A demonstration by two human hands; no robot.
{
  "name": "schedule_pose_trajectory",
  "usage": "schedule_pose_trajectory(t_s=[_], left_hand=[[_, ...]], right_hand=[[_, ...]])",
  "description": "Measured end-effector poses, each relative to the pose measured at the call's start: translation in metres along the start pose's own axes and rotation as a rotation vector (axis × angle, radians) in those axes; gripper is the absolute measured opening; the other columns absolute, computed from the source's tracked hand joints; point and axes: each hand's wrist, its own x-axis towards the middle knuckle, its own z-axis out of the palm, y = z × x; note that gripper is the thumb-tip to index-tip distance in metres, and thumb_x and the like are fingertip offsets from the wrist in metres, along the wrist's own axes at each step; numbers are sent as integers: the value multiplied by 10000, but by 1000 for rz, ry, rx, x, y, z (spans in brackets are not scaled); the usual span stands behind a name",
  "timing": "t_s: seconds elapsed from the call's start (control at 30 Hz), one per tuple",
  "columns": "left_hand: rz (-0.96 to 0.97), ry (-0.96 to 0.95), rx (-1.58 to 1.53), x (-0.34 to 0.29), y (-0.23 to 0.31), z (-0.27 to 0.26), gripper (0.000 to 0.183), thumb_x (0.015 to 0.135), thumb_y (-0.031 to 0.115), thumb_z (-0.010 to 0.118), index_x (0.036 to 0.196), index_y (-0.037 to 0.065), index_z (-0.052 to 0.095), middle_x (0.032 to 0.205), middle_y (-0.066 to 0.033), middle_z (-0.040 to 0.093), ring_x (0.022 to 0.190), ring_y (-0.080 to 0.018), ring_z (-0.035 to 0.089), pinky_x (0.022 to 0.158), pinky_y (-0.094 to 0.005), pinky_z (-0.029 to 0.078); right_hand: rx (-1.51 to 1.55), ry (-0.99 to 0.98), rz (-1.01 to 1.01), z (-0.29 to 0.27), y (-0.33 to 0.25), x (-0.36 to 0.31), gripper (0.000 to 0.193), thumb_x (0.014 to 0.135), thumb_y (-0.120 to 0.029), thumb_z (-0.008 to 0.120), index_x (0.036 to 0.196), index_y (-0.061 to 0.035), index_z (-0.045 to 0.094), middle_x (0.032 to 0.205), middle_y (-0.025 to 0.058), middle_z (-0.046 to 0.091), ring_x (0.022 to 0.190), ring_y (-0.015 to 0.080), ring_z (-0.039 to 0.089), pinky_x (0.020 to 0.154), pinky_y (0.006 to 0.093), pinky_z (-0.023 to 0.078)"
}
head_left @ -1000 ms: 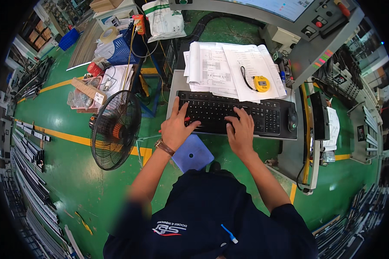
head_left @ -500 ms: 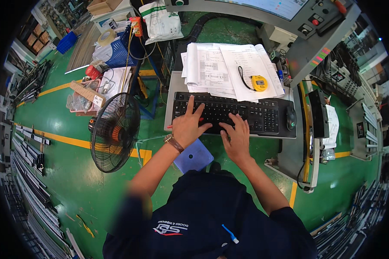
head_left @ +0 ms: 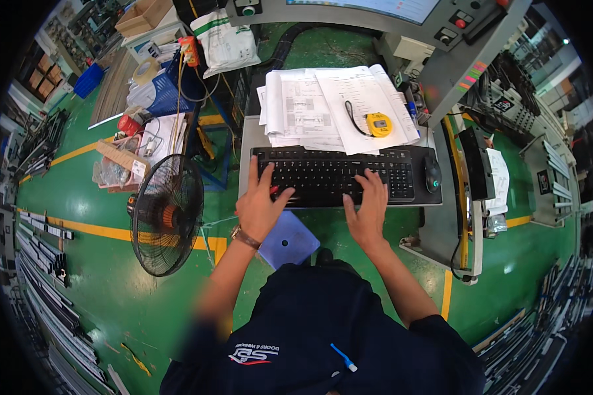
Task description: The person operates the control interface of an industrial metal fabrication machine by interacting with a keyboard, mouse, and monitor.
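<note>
A black keyboard lies on a grey metal shelf in front of me. My left hand rests with spread fingers on the keyboard's left end, a watch on its wrist. My right hand lies flat with its fingers on the keys right of the middle. Neither hand holds anything. A black mouse sits at the keyboard's right end. Behind the keyboard lie paper drawings with a yellow tape measure on top.
A black floor fan stands at my left on the green floor. A blue stool is below the shelf. A grey control panel with buttons rises behind the papers. Boxes, a blue crate and metal profiles lie left.
Both hands have shifted a little over the keyboard; the left hand moved slightly left and the right hand's fingers spread further up the keys.
</note>
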Motion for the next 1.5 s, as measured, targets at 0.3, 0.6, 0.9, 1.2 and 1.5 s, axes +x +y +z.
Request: schedule_pose_trajectory(t_s=[0.3,0.6,0.9,1.2,1.5], left_hand=[[14,166,-310,-54,-2,14,360,987,196,852,1314,69,771,1443,-172,696,1217,-386,749,930,-464,637],[-101,-212,-493,-123,6,37,187,1030,203,814,1160,68,823,1057,-128,804,906,-333,787,830,-406,640],[-262,-678,-186,-190,-130,137,502,977,492,842,1275,88,815,1157,-192,836,1079,-371,811,954,-470,637],[-1257,-767,-505,-284,-219,160,421,1009,398,790,1193,25,729,970,-151,827,621,-233,715,503,-377,510],[-1372,-571,-638,-271,-188,170,332,1018,336,784,1141,46,678,921,-146,810,573,-220,670,476,-380,468]], right_hand=[[-118,72,2,-29,36,13,369,1033,-239,771,1365,-81,733,1672,193,528,1629,468,391,1342,686,218],[-120,471,89,-80,173,36,496,970,-64,757,1454,-5,666,1591,238,574,1523,489,502,1282,562,392],[48,322,143,-86,199,62,685,860,-89,827,1519,-55,641,1616,203,573,1497,422,560,1253,482,463],[115,382,123,-86,195,52,651,840,-120,821,1470,-39,676,1531,203,658,1387,439,658,1192,492,522],[-32,252,128,-92,203,55,748,830,-193,845,1534,-67,628,1622,210,584,1488,449,548,1273,554,393]])
